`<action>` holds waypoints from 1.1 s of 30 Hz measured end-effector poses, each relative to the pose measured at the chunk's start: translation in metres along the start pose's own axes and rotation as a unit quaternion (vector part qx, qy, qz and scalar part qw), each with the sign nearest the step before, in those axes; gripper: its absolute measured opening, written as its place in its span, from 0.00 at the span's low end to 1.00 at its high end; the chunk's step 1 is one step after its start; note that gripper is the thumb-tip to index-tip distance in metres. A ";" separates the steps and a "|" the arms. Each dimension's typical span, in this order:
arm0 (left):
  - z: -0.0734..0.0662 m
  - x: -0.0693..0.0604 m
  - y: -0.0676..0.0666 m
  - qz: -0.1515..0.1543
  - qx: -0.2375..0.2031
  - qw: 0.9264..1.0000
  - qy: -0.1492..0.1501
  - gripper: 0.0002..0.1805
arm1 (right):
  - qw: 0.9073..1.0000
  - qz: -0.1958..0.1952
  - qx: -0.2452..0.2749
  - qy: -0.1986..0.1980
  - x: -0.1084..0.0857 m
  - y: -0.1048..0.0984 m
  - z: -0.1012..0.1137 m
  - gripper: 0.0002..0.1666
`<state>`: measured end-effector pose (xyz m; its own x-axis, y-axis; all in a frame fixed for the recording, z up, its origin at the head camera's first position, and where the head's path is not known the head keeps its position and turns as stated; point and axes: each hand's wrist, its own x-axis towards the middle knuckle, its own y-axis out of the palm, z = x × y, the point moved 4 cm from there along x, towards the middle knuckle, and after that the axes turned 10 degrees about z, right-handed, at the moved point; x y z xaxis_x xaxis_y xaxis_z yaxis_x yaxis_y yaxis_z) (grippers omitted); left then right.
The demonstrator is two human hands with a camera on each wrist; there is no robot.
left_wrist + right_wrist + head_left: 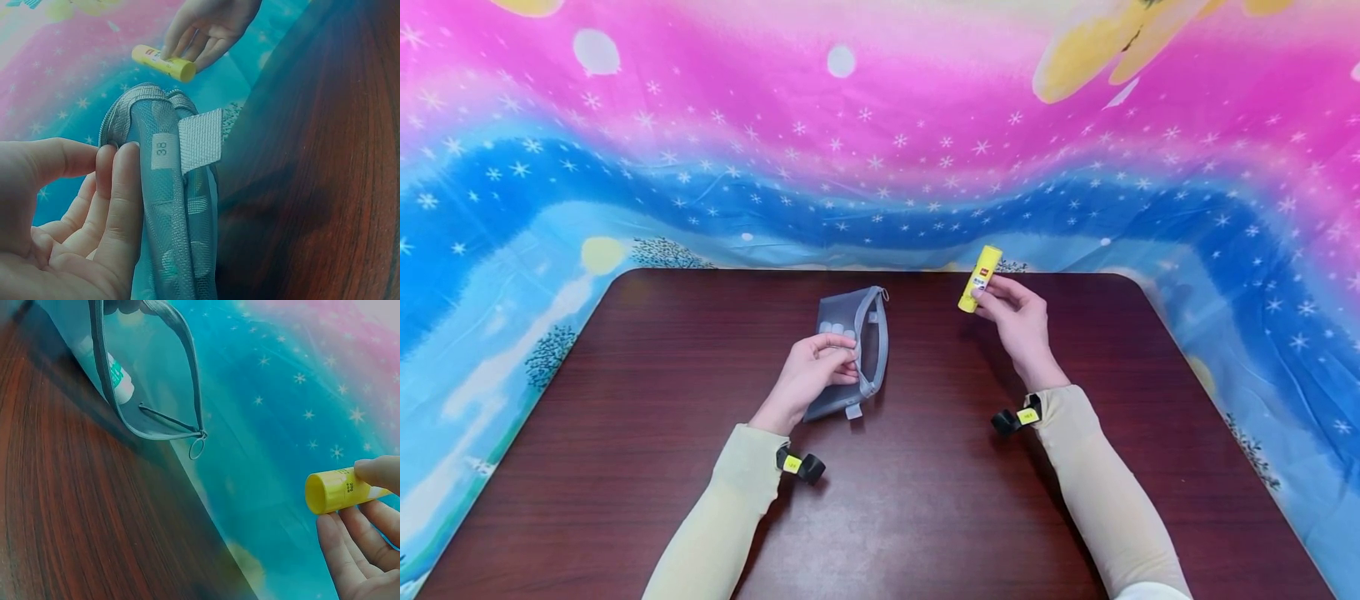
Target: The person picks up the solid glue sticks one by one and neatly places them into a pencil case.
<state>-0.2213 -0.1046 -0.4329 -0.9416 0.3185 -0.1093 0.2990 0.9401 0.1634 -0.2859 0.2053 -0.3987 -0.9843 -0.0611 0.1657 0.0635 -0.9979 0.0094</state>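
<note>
My left hand [808, 371] pinches the rim of a grey mesh zipper pouch [844, 306], fingers on one side and thumb on the other. The pouch's mouth gapes toward the right, and a small tag marked 38 [164, 150] shows at its end in the left wrist view. Inside it, the right wrist view shows a white object with green lettering [122, 382]; part of it is hidden. To the right, above the table's far side, my right hand [1021, 321] holds a yellow glue stick [987, 260] between thumb and fingers, tilted and apart from the pouch.
Both hands are over a dark reddish-brown wooden table [910, 500] with rounded far corners. A pink and blue patterned cloth [925, 167] hangs behind it and along its sides. A zipper pull ring [197, 449] dangles from the pouch's far end.
</note>
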 end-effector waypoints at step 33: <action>0.000 0.000 0.000 0.000 0.002 1.000 -0.002 0.14 | 0.999 0.033 -0.004 -0.005 -0.005 0.018 0.000 0.23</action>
<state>-0.2210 -0.1044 -0.4332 -0.9409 0.3193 -0.1131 0.3000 0.9406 0.1592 -0.2802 0.1871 -0.3990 -0.9765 -0.1260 0.1746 0.1263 -0.9919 -0.0093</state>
